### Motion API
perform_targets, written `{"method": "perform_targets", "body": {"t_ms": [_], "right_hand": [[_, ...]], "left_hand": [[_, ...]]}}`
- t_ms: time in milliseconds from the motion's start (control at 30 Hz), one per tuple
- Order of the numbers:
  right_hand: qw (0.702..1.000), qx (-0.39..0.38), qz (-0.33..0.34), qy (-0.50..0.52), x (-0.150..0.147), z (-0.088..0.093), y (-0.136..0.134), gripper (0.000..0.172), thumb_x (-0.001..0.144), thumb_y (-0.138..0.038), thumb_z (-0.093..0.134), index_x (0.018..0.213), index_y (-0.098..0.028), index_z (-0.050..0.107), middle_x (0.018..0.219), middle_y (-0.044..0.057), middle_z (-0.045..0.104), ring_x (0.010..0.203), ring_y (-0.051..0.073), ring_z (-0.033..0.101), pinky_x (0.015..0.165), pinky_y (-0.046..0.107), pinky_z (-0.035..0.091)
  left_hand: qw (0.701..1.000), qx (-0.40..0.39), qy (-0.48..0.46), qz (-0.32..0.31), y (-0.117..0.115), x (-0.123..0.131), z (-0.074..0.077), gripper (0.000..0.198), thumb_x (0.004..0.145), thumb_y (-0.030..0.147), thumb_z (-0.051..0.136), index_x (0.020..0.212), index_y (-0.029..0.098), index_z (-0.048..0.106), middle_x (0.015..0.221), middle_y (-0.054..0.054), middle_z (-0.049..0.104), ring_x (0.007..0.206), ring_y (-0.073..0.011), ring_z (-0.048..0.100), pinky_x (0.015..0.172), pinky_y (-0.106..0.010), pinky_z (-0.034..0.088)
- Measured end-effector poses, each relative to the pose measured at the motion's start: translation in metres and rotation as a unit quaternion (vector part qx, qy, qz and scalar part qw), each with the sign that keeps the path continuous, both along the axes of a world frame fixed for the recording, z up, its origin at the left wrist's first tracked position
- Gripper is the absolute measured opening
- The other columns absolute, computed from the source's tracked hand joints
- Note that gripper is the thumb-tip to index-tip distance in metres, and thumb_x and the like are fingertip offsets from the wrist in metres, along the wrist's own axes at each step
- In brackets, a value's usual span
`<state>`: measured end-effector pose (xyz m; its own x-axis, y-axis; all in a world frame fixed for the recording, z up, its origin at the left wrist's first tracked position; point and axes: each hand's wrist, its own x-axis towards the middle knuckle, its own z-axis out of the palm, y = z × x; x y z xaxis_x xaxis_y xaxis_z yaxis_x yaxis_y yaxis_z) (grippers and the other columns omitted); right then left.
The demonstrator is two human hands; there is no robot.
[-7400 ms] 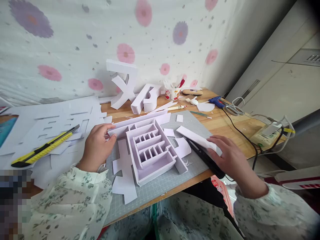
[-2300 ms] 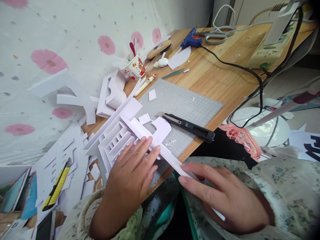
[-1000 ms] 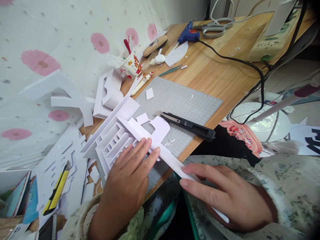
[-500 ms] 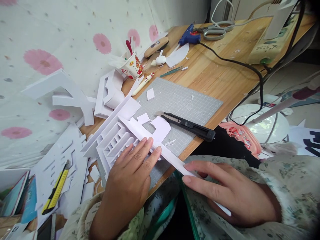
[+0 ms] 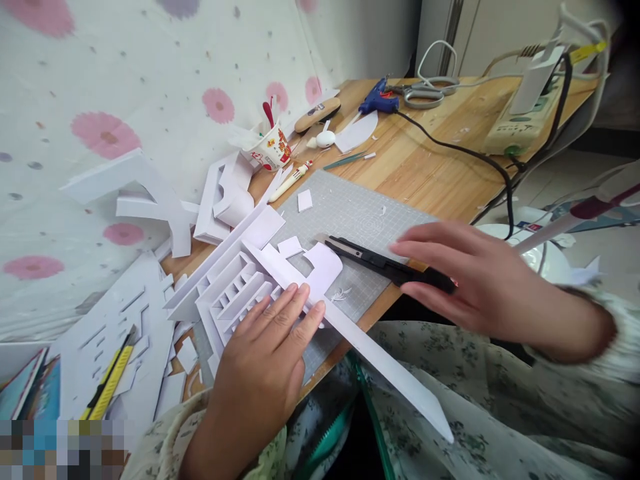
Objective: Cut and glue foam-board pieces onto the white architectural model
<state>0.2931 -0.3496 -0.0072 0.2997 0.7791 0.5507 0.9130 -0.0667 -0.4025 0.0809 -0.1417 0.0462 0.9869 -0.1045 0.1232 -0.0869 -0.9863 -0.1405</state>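
My left hand (image 5: 273, 353) lies with its fingers stretched flat over a white paper strip (image 5: 385, 360) and the edge of a white cardboard model (image 5: 235, 280) that has small stepped slats. The strip runs from the model past the table edge, its free end over my lap. My right hand (image 5: 470, 280) has its thumb and fingers on either side of the handle of a black utility knife (image 5: 370, 257). The knife's blade end is over the grey cutting mat (image 5: 350, 193), beside a curved white paper cutout (image 5: 327, 267).
A yellow utility knife (image 5: 113, 380) lies on cut white board (image 5: 95, 333) at the left. Farther back are a paper cup (image 5: 273, 148), a pen (image 5: 290, 181), tweezers (image 5: 345, 160), a blue glue gun (image 5: 380, 100) with its black cable, scissors (image 5: 425, 97) and a power strip (image 5: 525, 113).
My right hand has let go of the strip and moved up to the black utility knife, whose handle end has shifted rightward. My left hand stays on the strip. The view has tilted slightly.
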Motion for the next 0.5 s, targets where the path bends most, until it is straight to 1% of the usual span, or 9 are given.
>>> {"method": "perform_targets", "body": {"t_ms": [67, 100, 167, 233, 333, 400, 500], "right_hand": [[0.993, -0.107, -0.006, -0.046, 0.004, 0.003, 0.02, 0.047, 0.085, -0.039, 0.062, 0.126, -0.018, 0.054, 0.114, 0.015, 0.059, 0.101, 0.03, 0.058, 0.082, 0.044, 0.051], [0.987, -0.148, -0.006, -0.062, 0.004, 0.003, 0.028, 0.049, 0.084, -0.04, 0.062, 0.127, -0.018, 0.054, 0.112, 0.015, 0.06, 0.1, 0.031, 0.058, 0.082, 0.046, 0.05], [0.978, -0.193, -0.007, -0.081, 0.002, 0.0, 0.036, 0.046, 0.084, -0.033, 0.061, 0.127, -0.019, 0.054, 0.105, 0.013, 0.063, 0.096, 0.03, 0.059, 0.08, 0.044, 0.05], [0.975, -0.208, -0.018, -0.08, 0.002, -0.003, 0.033, 0.04, 0.084, -0.024, 0.058, 0.123, -0.019, 0.057, 0.098, 0.01, 0.065, 0.091, 0.028, 0.061, 0.077, 0.04, 0.05], [0.981, -0.177, -0.067, -0.04, 0.011, -0.006, 0.019, 0.036, 0.081, -0.018, 0.056, 0.116, -0.019, 0.06, 0.097, 0.009, 0.066, 0.084, 0.025, 0.064, 0.069, 0.036, 0.051], [0.988, -0.12, -0.094, 0.013, 0.02, -0.003, 0.008, 0.029, 0.08, -0.02, 0.058, 0.109, -0.02, 0.062, 0.099, 0.008, 0.067, 0.081, 0.023, 0.066, 0.067, 0.034, 0.051], [0.987, -0.018, -0.127, 0.098, 0.031, 0.012, -0.004, 0.014, 0.081, -0.027, 0.063, 0.095, -0.025, 0.065, 0.09, 0.003, 0.069, 0.075, 0.021, 0.066, 0.064, 0.033, 0.052]], "left_hand": [[1.0, 0.002, 0.0, -0.002, 0.001, 0.0, 0.0, 0.059, 0.077, -0.001, 0.038, 0.132, 0.017, 0.051, 0.142, -0.008, 0.051, 0.135, -0.0235, 0.042, 0.108, -0.046, 0.037], [1.0, 0.003, 0.0, -0.003, 0.001, 0.0, -0.001, 0.059, 0.077, -0.001, 0.038, 0.132, 0.017, 0.051, 0.142, -0.008, 0.051, 0.135, -0.0236, 0.042, 0.108, -0.046, 0.037], [1.0, 0.003, 0.0, -0.005, 0.002, 0.0, -0.001, 0.059, 0.076, -0.001, 0.038, 0.131, 0.017, 0.052, 0.141, -0.008, 0.051, 0.134, -0.0237, 0.043, 0.107, -0.047, 0.038], [1.0, 0.003, -0.001, -0.006, 0.002, 0.0, 0.0, 0.059, 0.076, -0.001, 0.039, 0.13, 0.017, 0.052, 0.14, -0.008, 0.052, 0.134, -0.0238, 0.043, 0.107, -0.047, 0.038], [1.0, -0.001, -0.007, -0.008, 0.001, 0.001, 0.001, 0.058, 0.076, 0.0, 0.039, 0.129, 0.017, 0.054, 0.14, -0.008, 0.053, 0.133, -0.0239, 0.045, 0.106, -0.047, 0.038], [1.0, -0.01, -0.013, -0.006, 0.0, 0.001, 0.002, 0.056, 0.077, 0.0, 0.039, 0.128, 0.017, 0.055, 0.139, -0.008, 0.054, 0.131, -0.0235, 0.046, 0.105, -0.046, 0.04], [0.999, -0.022, -0.024, 0.0, -0.001, 0.002, 0.002, 0.055, 0.078, 0.001, 0.039, 0.128, 0.018, 0.055, 0.138, -0.007, 0.055, 0.13, -0.0233, 0.048, 0.104, -0.045, 0.041]]}}
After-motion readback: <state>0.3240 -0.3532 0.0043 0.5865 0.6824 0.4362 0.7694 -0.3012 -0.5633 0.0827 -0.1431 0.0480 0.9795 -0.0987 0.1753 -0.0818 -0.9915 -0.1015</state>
